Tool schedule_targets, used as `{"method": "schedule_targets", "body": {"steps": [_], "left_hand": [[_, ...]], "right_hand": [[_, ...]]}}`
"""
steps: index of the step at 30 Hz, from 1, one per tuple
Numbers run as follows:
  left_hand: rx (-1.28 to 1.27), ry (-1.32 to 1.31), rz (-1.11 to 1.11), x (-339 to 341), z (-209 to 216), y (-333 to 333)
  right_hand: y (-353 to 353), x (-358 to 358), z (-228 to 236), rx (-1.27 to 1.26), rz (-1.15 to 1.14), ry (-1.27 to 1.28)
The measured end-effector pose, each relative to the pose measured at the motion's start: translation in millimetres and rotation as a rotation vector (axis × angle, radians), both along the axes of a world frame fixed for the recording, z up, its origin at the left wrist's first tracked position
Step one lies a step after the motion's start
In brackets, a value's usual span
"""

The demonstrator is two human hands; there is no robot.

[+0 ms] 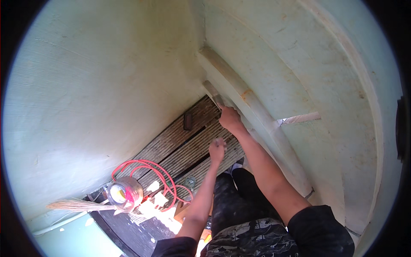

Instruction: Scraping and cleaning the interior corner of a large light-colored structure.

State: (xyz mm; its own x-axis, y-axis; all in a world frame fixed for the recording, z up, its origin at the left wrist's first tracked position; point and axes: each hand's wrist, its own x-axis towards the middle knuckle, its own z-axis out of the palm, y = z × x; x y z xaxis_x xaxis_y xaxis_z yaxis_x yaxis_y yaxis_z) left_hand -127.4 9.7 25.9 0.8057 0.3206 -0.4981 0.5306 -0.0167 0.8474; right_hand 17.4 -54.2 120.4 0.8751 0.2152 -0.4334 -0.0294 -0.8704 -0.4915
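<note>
"Any lettering in view?"

"Yes, on the dark shirt point(252, 240): pale and small, just below the grey-and-white print, right at the lower edge of view."

"Readable?"

"Not as a word. Only the tops of a few characters, cut off by the edge; too partial to make out."

"And on the round container point(136, 187), beyond the shirt and to its left?"

"Bright pink and yellow patches, strongly lit. Impossible to read as a label."

"Any number or sign elsewhere around the shirt?"

"None legible."

Glare bleaches parts of the slatted floor point(150, 150); fisheye edges blacken.
</note>
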Motion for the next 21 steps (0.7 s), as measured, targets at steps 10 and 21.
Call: {"method": "schedule_targets", "body": {"steps": [10, 21], "left_hand": [[-0.030, 0.065, 0.069, -110.2, -8.3, -10.0], [0.022, 0.004, 0.174, -112.0, 13.3, 9.6]], "right_hand": [[21.0, 31.7, -5.8, -0.070, 0.085, -0.045], [14.6, 44.3, -38.6, 0.005, 0.102, -0.084]]}}
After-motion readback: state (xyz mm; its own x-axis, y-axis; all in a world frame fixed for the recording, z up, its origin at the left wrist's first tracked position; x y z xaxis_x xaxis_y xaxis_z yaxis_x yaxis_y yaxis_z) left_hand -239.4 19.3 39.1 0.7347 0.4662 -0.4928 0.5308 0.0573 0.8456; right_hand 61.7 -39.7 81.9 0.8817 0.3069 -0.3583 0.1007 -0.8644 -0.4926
